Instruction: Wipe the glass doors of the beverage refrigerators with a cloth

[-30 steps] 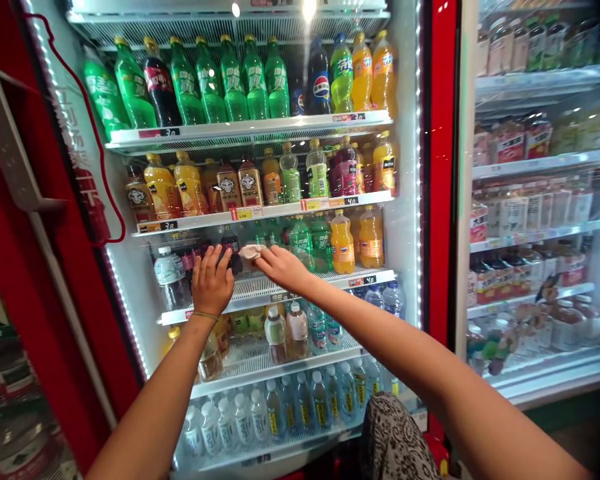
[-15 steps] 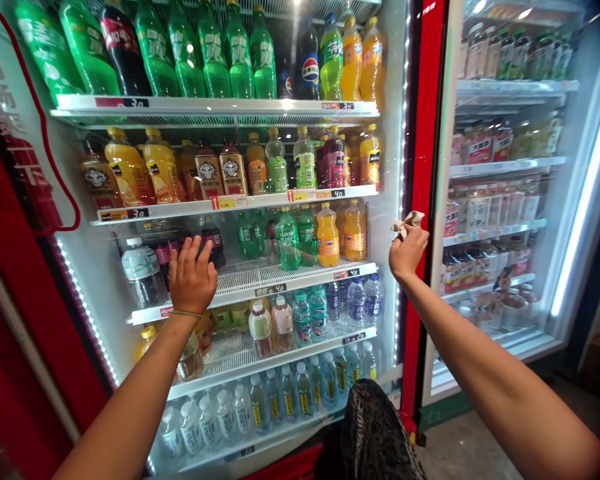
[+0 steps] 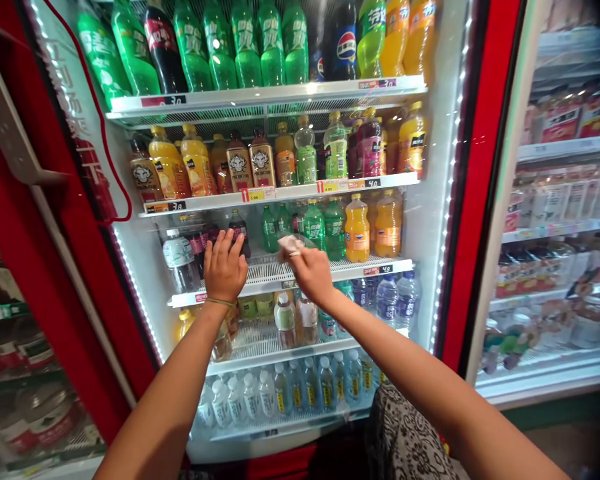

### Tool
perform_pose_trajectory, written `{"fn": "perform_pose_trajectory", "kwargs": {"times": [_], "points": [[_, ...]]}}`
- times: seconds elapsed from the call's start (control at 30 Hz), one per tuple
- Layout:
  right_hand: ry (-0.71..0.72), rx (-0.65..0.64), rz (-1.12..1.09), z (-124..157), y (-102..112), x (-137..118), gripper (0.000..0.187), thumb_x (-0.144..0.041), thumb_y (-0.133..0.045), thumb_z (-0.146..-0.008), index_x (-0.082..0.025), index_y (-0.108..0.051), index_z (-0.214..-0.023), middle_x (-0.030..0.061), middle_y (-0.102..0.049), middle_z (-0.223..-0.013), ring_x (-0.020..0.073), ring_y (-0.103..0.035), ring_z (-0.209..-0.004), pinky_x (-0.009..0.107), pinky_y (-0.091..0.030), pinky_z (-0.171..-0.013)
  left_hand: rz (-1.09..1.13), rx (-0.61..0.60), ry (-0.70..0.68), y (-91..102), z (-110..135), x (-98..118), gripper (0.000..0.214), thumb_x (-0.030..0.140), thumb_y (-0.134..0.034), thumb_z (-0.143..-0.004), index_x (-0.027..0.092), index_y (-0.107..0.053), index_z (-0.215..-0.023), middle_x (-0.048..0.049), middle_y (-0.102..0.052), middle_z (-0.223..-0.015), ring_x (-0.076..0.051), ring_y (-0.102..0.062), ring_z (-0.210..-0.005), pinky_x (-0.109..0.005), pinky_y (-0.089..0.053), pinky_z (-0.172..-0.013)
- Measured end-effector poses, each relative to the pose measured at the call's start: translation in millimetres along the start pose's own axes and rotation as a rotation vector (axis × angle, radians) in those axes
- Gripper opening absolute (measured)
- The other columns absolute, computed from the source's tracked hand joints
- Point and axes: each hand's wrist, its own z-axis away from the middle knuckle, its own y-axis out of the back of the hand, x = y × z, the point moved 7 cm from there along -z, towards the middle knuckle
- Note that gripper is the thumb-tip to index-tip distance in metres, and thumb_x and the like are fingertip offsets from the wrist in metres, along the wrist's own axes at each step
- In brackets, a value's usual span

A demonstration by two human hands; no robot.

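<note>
My left hand (image 3: pixel 225 265) has its fingers stretched out and appears to lie flat against the clear glass door of a drinks cooler, in front of the third shelf. To its right, my right hand (image 3: pixel 314 275) is closed on a crumpled pale cloth (image 3: pixel 292 247), which looks to be against the same glass. Whether it is cloth or paper is hard to tell. Behind the glass near the cloth stand small green soda bottles (image 3: pixel 314 225) and orange soda bottles (image 3: pixel 357 230). A clear bottle with a white cap (image 3: pixel 179 259) stands left of my left hand.
Large green bottles (image 3: pixel 245 47) fill much of the top shelf, and water bottles (image 3: pixel 326 380) line the bottom one. The cooler's red frame (image 3: pixel 480 153) runs down the right, beside another stocked cooler. A metal handle (image 3: pixel 17 127) is at left. My patterned-clothed knee (image 3: pixel 405 433) shows below.
My right hand has moved left with the cloth, from the door's right edge to its middle. My left hand stays at about the same place on the glass. The view has shifted.
</note>
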Motion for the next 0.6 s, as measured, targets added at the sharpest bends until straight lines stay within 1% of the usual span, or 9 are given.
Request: {"fn": "perform_pose_trajectory", "kwargs": {"times": [0.1,0.17,0.2,0.27,0.33,0.4,0.47,0.53,0.6], "points": [[0.256,-0.102,-0.011,12.1,-10.0,-41.1,0.022,-0.026,-0.046,-0.105,-0.024,-0.064,-0.117,0.0127,-0.069,-0.120,0.0233,-0.054,-0.088,0.038,-0.038,-0.073,0.027,-0.034,0.025,-0.4,-1.5,-2.8,0.048,0.026,-0.050,-0.096,0.022,-0.057,-0.144,-0.0118,-0.055,-0.153,-0.027,-0.040,-0.151,-0.051,-0.023,-0.128],[0.383,-0.140,-0.023,20.2,-8.1,-42.7,0.019,-0.025,-0.049,-0.104,-0.025,-0.064,-0.116,0.0104,-0.070,-0.123,0.0210,-0.054,-0.088,0.036,-0.037,-0.072,0.047,-0.053,0.031,-0.4,-1.8,-4.8,0.049,0.027,-0.051,-0.096,0.022,-0.057,-0.144,-0.0117,-0.054,-0.154,-0.027,-0.040,-0.151,-0.052,-0.022,-0.128],[0.418,-0.147,-0.019,22.9,-5.0,-33.9,0.018,-0.025,-0.050,-0.104,-0.025,-0.064,-0.116,0.0095,-0.070,-0.123,0.0202,-0.053,-0.087,0.036,-0.036,-0.072,0.050,-0.058,0.032,-0.3,-1.6,-5.8,0.049,0.028,-0.052,-0.095,0.023,-0.057,-0.144,-0.0116,-0.054,-0.154,-0.028,-0.040,-0.151,-0.053,-0.022,-0.128],[0.406,-0.115,0.024,25.2,5.9,2.1,0.020,-0.024,-0.050,-0.104,-0.025,-0.064,-0.118,0.0091,-0.071,-0.122,0.0199,-0.052,-0.085,0.036,-0.035,-0.071,0.057,-0.061,0.038,-0.4,-0.6,-7.2,0.051,0.028,-0.053,-0.095,0.023,-0.056,-0.145,-0.0124,-0.053,-0.155,-0.029,-0.039,-0.151,-0.055,-0.021,-0.128],[0.297,-0.034,0.087,26.5,22.6,55.8,0.021,-0.025,-0.050,-0.103,-0.024,-0.065,-0.118,0.0104,-0.071,-0.121,0.0205,-0.052,-0.084,0.036,-0.035,-0.070,0.062,-0.035,0.044,-0.2,0.0,-4.8,0.052,0.028,-0.056,-0.094,0.022,-0.056,-0.146,-0.0146,-0.051,-0.155,-0.032,-0.037,-0.152,-0.057,-0.020,-0.128],[0.158,0.039,0.139,32.1,41.3,114.5,0.021,-0.026,-0.051,-0.102,-0.022,-0.068,-0.113,0.0120,-0.072,-0.115,0.0217,-0.052,-0.084,0.036,-0.035,-0.071,0.073,0.002,0.007,-1.0,-2.1,8.1,0.052,0.027,-0.060,-0.092,0.024,-0.058,-0.144,-0.0150,-0.053,-0.153,-0.033,-0.039,-0.150,-0.059,-0.018,-0.128],[0.033,0.083,0.192,42.6,59.8,168.1,0.022,-0.027,-0.049,-0.101,-0.019,-0.070,-0.106,0.0135,-0.071,-0.106,0.0232,-0.053,-0.085,0.036,-0.035,-0.072,0.097,0.012,-0.103,-5.7,-8.0,35.8,0.051,0.026,-0.063,-0.091,0.028,-0.059,-0.142,-0.0126,-0.058,-0.147,-0.033,-0.044,-0.147,-0.059,-0.019,-0.128],[-0.073,0.121,0.271,55.4,80.0,212.6,0.025,-0.027,-0.047,-0.100,-0.017,-0.070,-0.102,0.0145,-0.070,-0.103,0.0242,-0.052,-0.085,0.037,-0.035,-0.072,0.129,-0.010,-0.255,-14.7,-16.8,75.0,0.053,0.024,-0.063,-0.091,0.031,-0.058,-0.143,-0.0095,-0.062,-0.142,-0.030,-0.051,-0.141,-0.056,-0.024,-0.127],[-0.179,0.163,0.349,66.9,103.2,249.5,0.025,-0.025,-0.047,-0.100,-0.017,-0.070,-0.103,0.0141,-0.071,-0.105,0.0251,-0.052,-0.088,0.038,-0.036,-0.075,0.163,-0.024,-0.369,-25.5,-27.7,116.1,0.055,0.023,-0.062,-0.091,0.029,-0.055,-0.146,-0.0093,-0.063,-0.142,-0.028,-0.053,-0.139,-0.052,-0.030,-0.125]]}}
